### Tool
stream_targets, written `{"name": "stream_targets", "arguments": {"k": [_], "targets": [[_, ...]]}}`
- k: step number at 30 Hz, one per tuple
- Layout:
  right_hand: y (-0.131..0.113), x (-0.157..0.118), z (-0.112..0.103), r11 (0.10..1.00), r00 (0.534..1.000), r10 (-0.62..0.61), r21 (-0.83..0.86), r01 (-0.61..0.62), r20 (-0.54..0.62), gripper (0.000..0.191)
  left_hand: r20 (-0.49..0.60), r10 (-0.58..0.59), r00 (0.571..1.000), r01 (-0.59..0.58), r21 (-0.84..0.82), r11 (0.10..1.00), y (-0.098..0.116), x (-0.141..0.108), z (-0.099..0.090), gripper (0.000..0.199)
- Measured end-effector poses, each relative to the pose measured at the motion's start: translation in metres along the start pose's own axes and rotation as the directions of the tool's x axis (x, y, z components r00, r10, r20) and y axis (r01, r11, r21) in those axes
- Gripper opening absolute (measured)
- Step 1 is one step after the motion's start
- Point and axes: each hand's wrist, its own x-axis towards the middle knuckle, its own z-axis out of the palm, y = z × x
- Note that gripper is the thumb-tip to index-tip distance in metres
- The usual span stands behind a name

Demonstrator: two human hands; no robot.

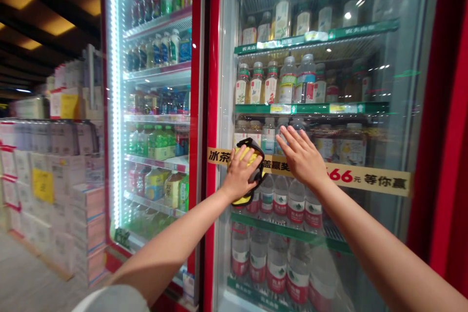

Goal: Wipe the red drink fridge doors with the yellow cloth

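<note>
1. Beige strip [383,181] runs across the glass door [400,234] of the near cooler. Readable, left to right: "冰茶", "盖赢奖", then "666元" with the number in red, its first digit partly covered, then "等你赢". Hands and cloth hide the rest.
2. Green shelf rail [358,30], upper part of same cooler: white "农夫山" legible, repeated; remaining characters unclear.
3. Lower clear bottles [277,263] carry red-and-white labels; fine print too small to read confidently. Tea-coloured bottles [257,85] higher up have white labels, print likewise unreadable.
4. Left hand [242,170]: laid on the yellow-and-black cloth [242,200], back of hand toward camera. Fingers extended and slightly spread over its face, not closed round it; thumb toward the right edge. Forearm rises from lower left.
5. Cloth position: between left hand and door, overlapping the beige strip near its left end.
6. Right hand [304,158]: raised at the strip, right of the cloth, palm toward the glass. Fingers straight, nothing gripped; cannot tell whether the palm touches. Forearm slants up from lower right.
7. Left side: second cooler [196,83] with red frame; stacked cartons [68,204] beyond, bearing a yellow sign [43,185], writing illegible.
</note>
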Motion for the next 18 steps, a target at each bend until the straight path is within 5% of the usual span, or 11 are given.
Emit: {"name": "stream_targets", "arguments": {"k": [3, 7, 10, 13, 15, 18], "targets": [[0.000, 0.000, 0.000, 1.000, 1.000, 0.007, 0.013, -0.007, -0.004, 0.070, -0.030, -0.075, 0.997, 0.075, -0.011, 0.997, -0.015, 0.029, -0.008, 0.059], [0.001, 0.000, 0.000, 0.999, 0.999, 0.016, 0.049, -0.015, -0.030, 0.072, -0.275, -0.358, 0.892, 0.366, -0.025, 0.930, -0.010, 0.092, -0.011, 0.056], [0.002, -0.001, 0.001, 0.996, 0.995, 0.044, 0.079, -0.037, -0.090, 0.071, -0.244, -0.265, 0.933, 0.273, 0.001, 0.962, 0.013, 0.088, -0.002, 0.059], [0.004, -0.001, 0.002, 0.991, 0.983, 0.101, 0.100, -0.086, -0.156, 0.067, -0.118, -0.044, 0.992, 0.047, 0.022, 0.999, 0.026, 0.048, 0.004, 0.063], [0.005, -0.001, 0.004, 0.989, 0.976, 0.117, 0.111, -0.098, -0.182, 0.063, -0.040, 0.093, 0.995, -0.093, 0.009, 0.996, 0.025, 0.031, 0.003, 0.063], [0.007, -0.002, 0.006, 0.986, 0.973, 0.116, 0.141, -0.089, -0.198, 0.057, -0.023, 0.050, 0.998, -0.050, -0.004, 0.999, 0.020, 0.045, -0.002, 0.061]]}}
